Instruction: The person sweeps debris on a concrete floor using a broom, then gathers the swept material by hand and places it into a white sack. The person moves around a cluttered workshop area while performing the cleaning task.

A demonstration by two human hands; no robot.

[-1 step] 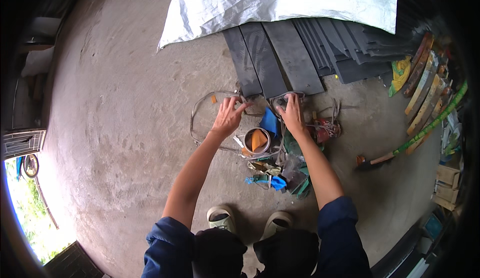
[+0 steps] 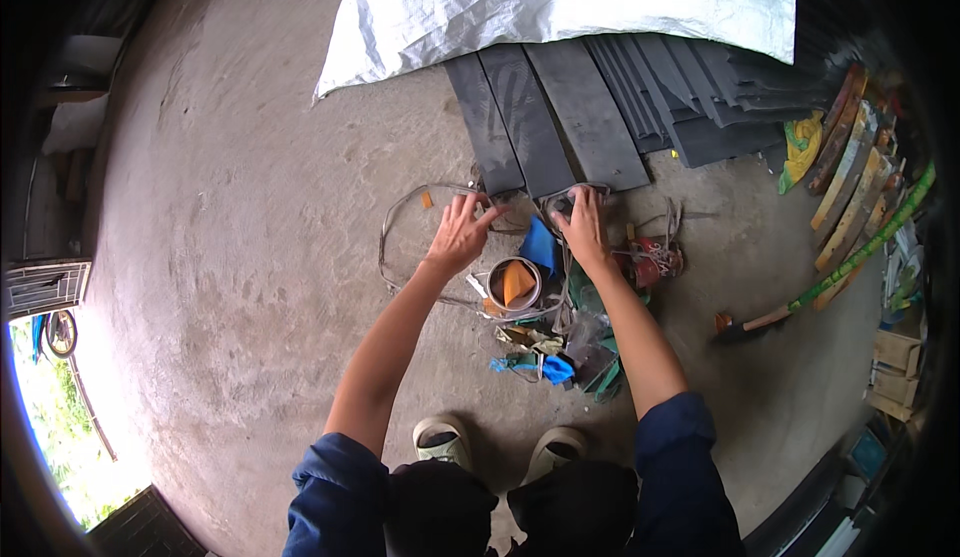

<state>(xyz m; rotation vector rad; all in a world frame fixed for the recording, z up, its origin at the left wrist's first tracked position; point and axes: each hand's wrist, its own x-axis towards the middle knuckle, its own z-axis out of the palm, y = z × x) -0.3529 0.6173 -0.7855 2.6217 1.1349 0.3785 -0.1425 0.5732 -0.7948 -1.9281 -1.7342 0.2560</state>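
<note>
A thin grey cord lies in a wide loop on the concrete floor and runs up to both hands. My left hand is on the loop's far side, its bent fingers on the cord and its thumb pointing right. My right hand closes on the cord beside a small dark piece, partly hidden by the fingers. Between and below the hands stands a round tub holding an orange piece. A blue scrap leans behind it. Crumpled plastic scraps lie nearer my feet, and a red bundle is right of my wrist.
Dark flat boards lie beyond my hands, partly under a big white sack. At right are curved wooden strips, a yellow-green bag and a long green-wrapped handle. My sandals are just below the scraps.
</note>
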